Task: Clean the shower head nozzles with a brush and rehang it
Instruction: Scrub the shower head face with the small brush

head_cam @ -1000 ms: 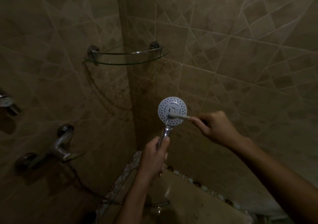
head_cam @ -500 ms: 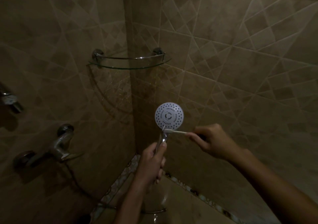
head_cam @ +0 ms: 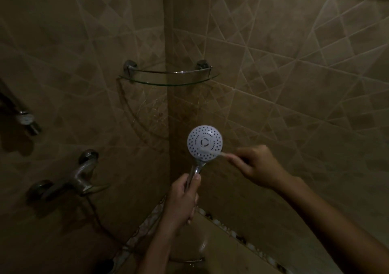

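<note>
Shower head is up in the tiled corner, face toward the camera, w/ the left hand at its 6 o'clock wrapped round the chrome handle, thumb up along it. Right hand at 4 o'clock pinches the brush, blurred, white tip on the lower nozzles. Glass shelf sits at 11 o'clock above, tap approx. 8 o'clock on the left wall.

The 2 forearms reach forward and up; the left hand is upright, fingers and thumb curled around the shower head handle; the right hand, blurred, pinches the brush, its knuckles turned up.
</note>
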Motion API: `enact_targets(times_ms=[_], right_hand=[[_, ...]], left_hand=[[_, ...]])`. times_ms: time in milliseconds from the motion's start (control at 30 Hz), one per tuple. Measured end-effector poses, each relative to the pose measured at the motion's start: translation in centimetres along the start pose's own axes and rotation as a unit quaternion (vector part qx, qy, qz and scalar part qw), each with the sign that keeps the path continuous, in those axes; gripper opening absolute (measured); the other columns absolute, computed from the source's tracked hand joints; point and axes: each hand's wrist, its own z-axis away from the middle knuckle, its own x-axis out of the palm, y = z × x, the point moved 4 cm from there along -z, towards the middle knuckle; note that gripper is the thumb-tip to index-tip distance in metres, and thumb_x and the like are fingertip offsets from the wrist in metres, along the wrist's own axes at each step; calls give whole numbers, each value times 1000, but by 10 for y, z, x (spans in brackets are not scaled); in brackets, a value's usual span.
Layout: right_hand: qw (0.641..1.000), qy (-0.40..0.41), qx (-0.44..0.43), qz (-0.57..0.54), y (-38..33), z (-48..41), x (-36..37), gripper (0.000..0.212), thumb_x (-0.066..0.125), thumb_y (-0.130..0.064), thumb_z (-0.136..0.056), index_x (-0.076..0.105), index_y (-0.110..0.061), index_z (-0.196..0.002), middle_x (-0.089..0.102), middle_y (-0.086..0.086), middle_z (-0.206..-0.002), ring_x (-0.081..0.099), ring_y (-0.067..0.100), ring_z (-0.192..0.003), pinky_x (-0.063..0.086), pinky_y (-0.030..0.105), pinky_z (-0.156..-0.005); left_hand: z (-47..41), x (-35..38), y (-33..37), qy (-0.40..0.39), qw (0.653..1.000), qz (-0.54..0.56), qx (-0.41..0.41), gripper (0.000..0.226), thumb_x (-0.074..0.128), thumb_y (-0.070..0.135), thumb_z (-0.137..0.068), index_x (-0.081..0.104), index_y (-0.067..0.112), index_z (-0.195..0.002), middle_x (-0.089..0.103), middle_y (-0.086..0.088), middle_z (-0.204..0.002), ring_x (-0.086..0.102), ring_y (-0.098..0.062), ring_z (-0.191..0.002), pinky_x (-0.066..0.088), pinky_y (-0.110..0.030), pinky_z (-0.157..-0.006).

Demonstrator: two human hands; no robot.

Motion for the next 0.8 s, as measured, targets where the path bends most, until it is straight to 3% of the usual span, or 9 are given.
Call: enact_targets(times_ms=[67,167,233,300,467,533,667,733,800], right_hand=[[1000,-2,9,15,-1,-8,9,37,48,-46,-99,62,-26,-71,52,-10,-49,56,10,-44,41,15,-40],[991,113,45,60,4,-31,4,45,49,-46,-99,66,-18,-68,54,-8,-50,50,8,-39,44,26,-40],[998,32,-29,46,-11,-42,16,43,47,-47,-101,67,-19,-75,56,-9,-53,53,7,-41,47,20,-41],[996,-62,-34,57,-23,-51,31,46,41,-52,-100,69,-20,-82,56,-8,-54,56,7,-45,48,16,-44],[989,70,116,61,-17,-106,18,40,51,-42,-101,71,-15,-79,60,-3,-55,52,7,-43,38,20,-44],[988,67,141,22,-23,-131,15,33,51,-36,-103,71,-15,-87,63,1,-61,52,9,-47,38,19,-47],[989,35,143,1,-39,-190,-3,26,46,-20,-105,66,-9,-93,63,6,-79,57,17,-67,46,31,-61],[992,19,120,29,-43,-222,-14,22,47,-10,-103,67,-11,-94,62,3,-82,61,19,-75,43,30,-65],[992,10,116,57,-42,-255,-23,22,49,-7,-102,70,-8,-108,65,4,-98,64,22,-89,45,28,-69]], left_hand=[[-3,-6,1,11,1000,-19,7,34,51,43,-100,50,33,-67,45,-1,-56,36,-11,-35,29,-20,-34],[-8,-21,2,40,998,-43,18,34,52,40,-100,50,32,-66,48,1,-56,39,-7,-34,30,-21,-34],[-12,-31,4,61,996,-62,29,34,53,39,-100,51,33,-66,48,2,-56,40,-6,-36,32,-24,-36],[-15,-42,7,84,991,-96,42,33,54,39,-98,53,34,-66,48,6,-55,42,-6,-42,35,-28,-43],[-24,-67,18,135,972,-179,66,33,55,38,-98,51,28,-67,49,10,-57,48,3,-52,37,-26,-54],[-29,-75,20,136,972,-178,64,32,55,40,-97,52,27,-69,50,10,-57,47,2,-52,37,-26,-54],[-44,-92,30,143,976,-144,74,34,55,41,-96,51,28,-66,48,15,-53,42,-1,-49,38,-30,-56],[-51,-99,35,145,979,-123,77,33,55,42,-96,53,32,-65,47,14,-53,41,-4,-50,37,-31,-54],[-57,-105,42,137,984,-94,71,31,54,45,-97,54,38,-66,46,10,-55,41,-8,-47,36,-31,-47]])
